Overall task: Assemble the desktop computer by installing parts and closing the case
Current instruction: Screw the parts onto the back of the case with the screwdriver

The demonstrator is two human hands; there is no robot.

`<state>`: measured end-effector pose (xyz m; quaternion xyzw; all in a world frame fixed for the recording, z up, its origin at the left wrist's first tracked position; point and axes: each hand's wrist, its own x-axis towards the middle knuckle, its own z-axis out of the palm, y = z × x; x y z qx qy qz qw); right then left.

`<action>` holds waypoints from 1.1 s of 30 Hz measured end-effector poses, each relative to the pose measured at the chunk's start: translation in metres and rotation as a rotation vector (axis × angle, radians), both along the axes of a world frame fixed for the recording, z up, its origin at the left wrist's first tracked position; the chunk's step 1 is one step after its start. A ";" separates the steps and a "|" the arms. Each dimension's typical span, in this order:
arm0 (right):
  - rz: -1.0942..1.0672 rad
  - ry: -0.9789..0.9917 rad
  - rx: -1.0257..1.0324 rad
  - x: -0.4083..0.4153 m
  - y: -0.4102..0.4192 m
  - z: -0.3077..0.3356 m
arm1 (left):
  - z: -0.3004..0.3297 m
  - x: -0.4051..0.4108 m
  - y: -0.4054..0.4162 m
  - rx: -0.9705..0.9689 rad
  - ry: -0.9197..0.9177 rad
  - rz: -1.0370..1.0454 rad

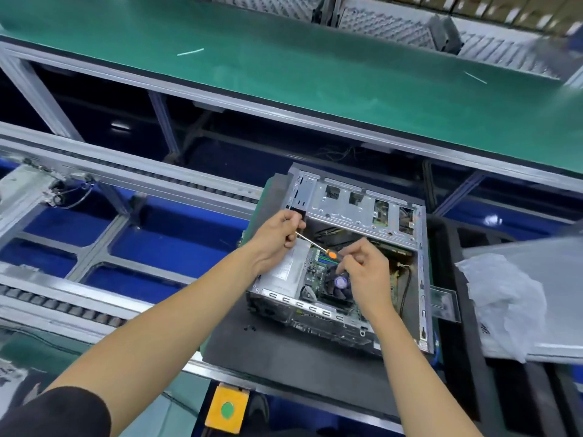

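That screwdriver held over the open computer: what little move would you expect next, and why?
Probably lowering the tip to a screw inside the case. The right hand grips the orange handle of the screwdriver, the left hand pinches its shaft near the tip, and it lies slanted above the board, beside the fan. Which screw is unclear.

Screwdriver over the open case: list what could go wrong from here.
1. The screwdriver hangs across the open case, held by the right hand and left hand; a slip could jab the motherboard.
2. The right hand sits just above the cooler fan and might knock it.
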<state>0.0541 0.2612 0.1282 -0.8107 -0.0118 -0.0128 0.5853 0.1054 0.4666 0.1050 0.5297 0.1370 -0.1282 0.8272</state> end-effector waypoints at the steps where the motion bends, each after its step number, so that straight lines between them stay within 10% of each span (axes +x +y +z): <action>1: -0.002 -0.002 -0.007 -0.001 0.001 -0.001 | 0.000 0.000 0.000 -0.019 0.000 -0.002; 33: -0.095 0.101 0.154 -0.068 -0.003 0.016 | 0.036 -0.071 -0.005 0.044 -0.162 -0.144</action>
